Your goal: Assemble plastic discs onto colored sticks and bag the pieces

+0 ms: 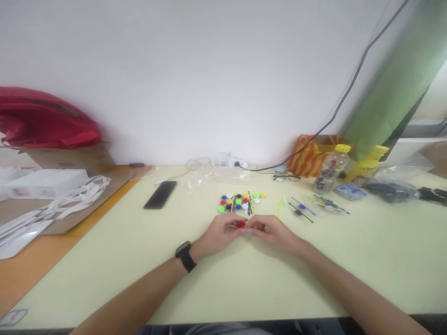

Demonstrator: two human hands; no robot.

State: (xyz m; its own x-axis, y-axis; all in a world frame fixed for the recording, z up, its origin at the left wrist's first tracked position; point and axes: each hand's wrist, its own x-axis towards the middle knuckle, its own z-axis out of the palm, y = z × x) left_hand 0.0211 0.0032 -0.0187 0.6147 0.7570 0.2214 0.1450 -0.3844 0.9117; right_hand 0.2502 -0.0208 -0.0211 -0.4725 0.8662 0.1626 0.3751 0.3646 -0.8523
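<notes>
My left hand [223,229], a dark watch on its wrist, is closed in a pinch on a small round red piece [241,224]. My right hand [272,230] meets it fingertip to fingertip, also pinched; what lies between its fingers is too small to make out. Just beyond both hands, several round coloured pieces [239,201] lie in rows, with thin coloured strips [250,203] across them. To the right lie a blue strip with a round middle [302,206], a similar black one [299,212], and a clear packet of coloured strips [328,204].
A phone [160,195] lies at left. Eyeglasses [286,177], a clear bottle [330,172], a yellow bottle [368,166] and a striped bag [303,156] stand or lie at back right. A dark cable [335,114] runs to a power strip [223,161] by the wall. White straps [84,195] lie far left.
</notes>
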